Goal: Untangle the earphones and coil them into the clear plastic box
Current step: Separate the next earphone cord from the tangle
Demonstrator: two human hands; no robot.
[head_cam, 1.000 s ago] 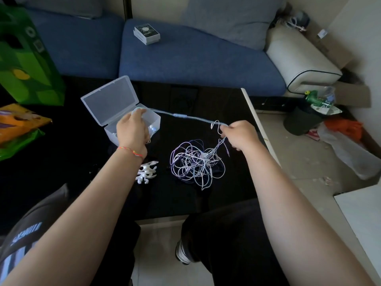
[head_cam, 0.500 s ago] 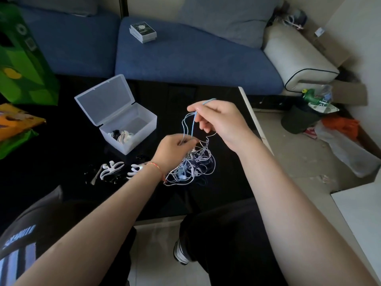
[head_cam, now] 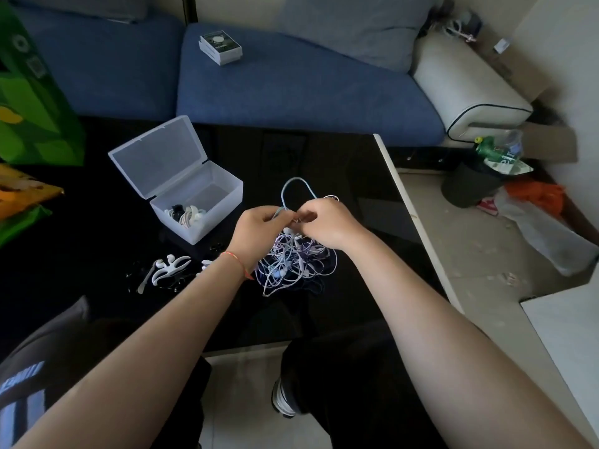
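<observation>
A tangle of white, purple and light-blue earphone cords (head_cam: 293,265) lies on the black table (head_cam: 353,176). A light-blue cord loop (head_cam: 296,187) rises from it. My left hand (head_cam: 259,228) and my right hand (head_cam: 327,223) meet just above the tangle, each pinching the cords where the loop comes down. The clear plastic box (head_cam: 199,202) stands open to the left, lid tilted back, with a coiled white earphone (head_cam: 188,215) in its near corner.
White cord winders (head_cam: 168,268) lie on the table left of my left wrist. A blue sofa (head_cam: 291,79) with a small boxed item (head_cam: 220,47) runs behind. Green and orange bags (head_cam: 29,124) sit at the left. A full bin (head_cam: 476,183) stands right of the table.
My right hand has come down from its raised position to meet my left hand above the tangle. The blue cord now arcs in a loop behind both hands.
</observation>
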